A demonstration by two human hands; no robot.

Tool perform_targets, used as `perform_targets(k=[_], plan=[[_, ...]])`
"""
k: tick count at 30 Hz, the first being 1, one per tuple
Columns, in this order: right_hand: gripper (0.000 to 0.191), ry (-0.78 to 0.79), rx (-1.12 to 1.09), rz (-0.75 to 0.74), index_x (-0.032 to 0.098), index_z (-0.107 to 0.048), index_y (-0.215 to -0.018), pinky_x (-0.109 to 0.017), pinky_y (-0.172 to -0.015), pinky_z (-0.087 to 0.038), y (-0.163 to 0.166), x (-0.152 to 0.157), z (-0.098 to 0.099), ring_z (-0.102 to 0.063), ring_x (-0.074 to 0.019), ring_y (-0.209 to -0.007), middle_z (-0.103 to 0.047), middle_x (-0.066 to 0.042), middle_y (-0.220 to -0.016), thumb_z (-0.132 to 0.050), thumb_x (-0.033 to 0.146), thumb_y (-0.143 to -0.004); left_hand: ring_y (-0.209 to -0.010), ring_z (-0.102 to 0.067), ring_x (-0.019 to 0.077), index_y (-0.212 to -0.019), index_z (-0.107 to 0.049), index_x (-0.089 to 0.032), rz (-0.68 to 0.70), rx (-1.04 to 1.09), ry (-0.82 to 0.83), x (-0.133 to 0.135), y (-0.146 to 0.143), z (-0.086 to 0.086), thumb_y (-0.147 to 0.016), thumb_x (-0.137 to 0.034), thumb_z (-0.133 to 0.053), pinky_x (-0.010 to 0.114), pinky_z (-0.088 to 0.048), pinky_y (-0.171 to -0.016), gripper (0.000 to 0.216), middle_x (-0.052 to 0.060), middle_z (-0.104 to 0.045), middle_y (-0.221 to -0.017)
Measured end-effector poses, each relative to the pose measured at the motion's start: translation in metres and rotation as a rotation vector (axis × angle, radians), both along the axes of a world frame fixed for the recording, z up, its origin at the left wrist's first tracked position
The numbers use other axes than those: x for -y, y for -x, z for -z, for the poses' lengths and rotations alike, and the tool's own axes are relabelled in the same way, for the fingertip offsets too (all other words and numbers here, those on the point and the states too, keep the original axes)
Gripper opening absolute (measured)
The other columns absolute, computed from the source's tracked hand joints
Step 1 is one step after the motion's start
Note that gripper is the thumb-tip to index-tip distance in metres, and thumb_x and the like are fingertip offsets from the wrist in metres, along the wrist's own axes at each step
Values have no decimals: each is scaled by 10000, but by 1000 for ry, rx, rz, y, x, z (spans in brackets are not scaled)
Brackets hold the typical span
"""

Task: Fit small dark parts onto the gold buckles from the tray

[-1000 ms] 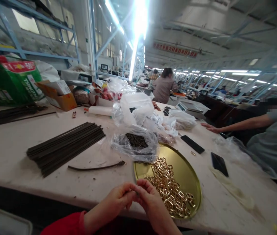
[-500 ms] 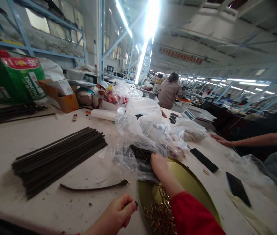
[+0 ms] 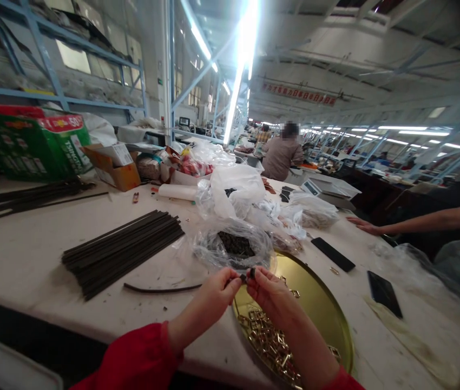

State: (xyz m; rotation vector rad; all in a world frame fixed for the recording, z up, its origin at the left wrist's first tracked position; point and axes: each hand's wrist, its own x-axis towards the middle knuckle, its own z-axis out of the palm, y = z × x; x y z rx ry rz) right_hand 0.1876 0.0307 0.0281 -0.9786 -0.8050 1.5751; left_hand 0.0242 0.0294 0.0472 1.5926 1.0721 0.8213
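Note:
My left hand [image 3: 215, 295] and my right hand [image 3: 271, 295] meet over the near edge of a round gold tray [image 3: 327, 314], fingertips pinched on a small dark piece [image 3: 247, 275] between them. Gold metal buckles [image 3: 268, 341] lie heaped in the tray under my right wrist. Just beyond my fingers sits an open clear plastic bag of small dark parts [image 3: 235, 245]. A single dark strap [image 3: 161, 288] lies on the table left of my left hand. A stack of long dark strips [image 3: 122, 250] lies further left.
Two black phones [image 3: 333, 254] [image 3: 384, 292] lie right of the tray. A co-worker's arm [image 3: 412, 223] rests on the table at the right. More plastic bags [image 3: 234, 189], a cardboard box [image 3: 114, 165] and a green carton [image 3: 31, 143] stand behind. Another person sits far back.
My right hand has come back from the bag of dark parts to meet my left hand, and both now pinch the small dark piece together.

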Motion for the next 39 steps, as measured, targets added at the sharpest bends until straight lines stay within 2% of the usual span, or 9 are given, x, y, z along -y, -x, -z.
perform_targets(k=[3, 9, 14, 18, 22, 25, 28, 33, 39], plan=[[227, 13, -99, 24, 181, -576, -705, -212, -579, -425, 9, 24, -4, -499, -80, -565, -566, 33, -652, -741, 313, -623, -542, -428, 115, -771, -525, -170, 10, -113, -82, 10, -6, -13, -821, -335, -404, 229, -314, -544, 210, -42, -470, -566], [144, -338, 544, 133, 171, -559, -624, -230, -558, -341, 13, 43, -7, -434, -106, -576, -502, 42, -583, -681, 243, -649, -599, -456, 133, -681, -506, -173, 11, -294, -167, 30, -3, -9, -798, -282, -413, 235, -289, -551, 185, -15, -514, -619], [116, -373, 479, 102, 190, -577, -739, -250, -583, -380, 16, 44, 2, -490, -131, -601, -537, 31, -639, -643, 216, -647, -659, -465, 158, -688, -490, -177, -4, -173, -120, 34, -6, 2, -771, -239, -391, 237, -320, -562, 144, -16, -474, -591], [59, -410, 584, 159, 190, -591, -692, -269, -613, -404, 22, 45, 13, -521, -155, -641, -555, 7, -664, -627, 163, -654, -686, -487, 166, -818, -541, -160, -25, -18, -102, 39, -9, 8, -735, -186, -382, 250, -362, -594, 181, -6, -518, -641], [55, -491, 676, 215, 207, -641, -739, -286, -690, -426, 27, 58, 15, -550, -179, -745, -583, -20, -763, -610, 184, -701, -764, -513, 174, -906, -547, -150, -35, 80, -62, 49, -8, 7, -765, -231, -418, 267, -399, -668, 208, 27, -585, -781], [170, -556, 672, 180, 223, -663, -877, -309, -797, -417, 28, 69, 9, -550, -193, -880, -601, -51, -910, -521, 286, -807, -843, -520, 178, -995, -525, -142, -10, 135, -57, 56, -3, 5, -801, -313, -463, 285, -409, -747, 266, 59, -598, -928], [263, -460, 605, 140, 205, -659, -861, -317, -804, -419, 28, 72, 6, -553, -190, -872, -609, -53, -887, -455, 370, -848, -858, -521, 184, -999, -525, -130, 7, 95, -49, 58, 2, 6, -792, -378, -514, 298, -408, -774, 323, 66, -600, -937], [303, -128, 369, 130, 210, -599, -918, -298, -717, -455, 32, 70, 22, -565, -165, -752, -615, -14, -801, -668, 395, -688, -866, -536, 185, -1039, -522, -139, 41, 25, -14, 60, 5, 11, -798, -367, -522, 306, -413, -789, 332, 65, -608, -966], [313, 71, -14, -196, 219, -648, -969, -322, -788, -454, 35, 66, 34, -596, -174, -855, -658, -50, -953, -644, 403, -715, -1005, -527, 189, -1299, -319, -121, 111, -31, -41, 56, 12, 23, -852, -208, -357, 322, -384, -911, 457, 99, -578, -1086]])
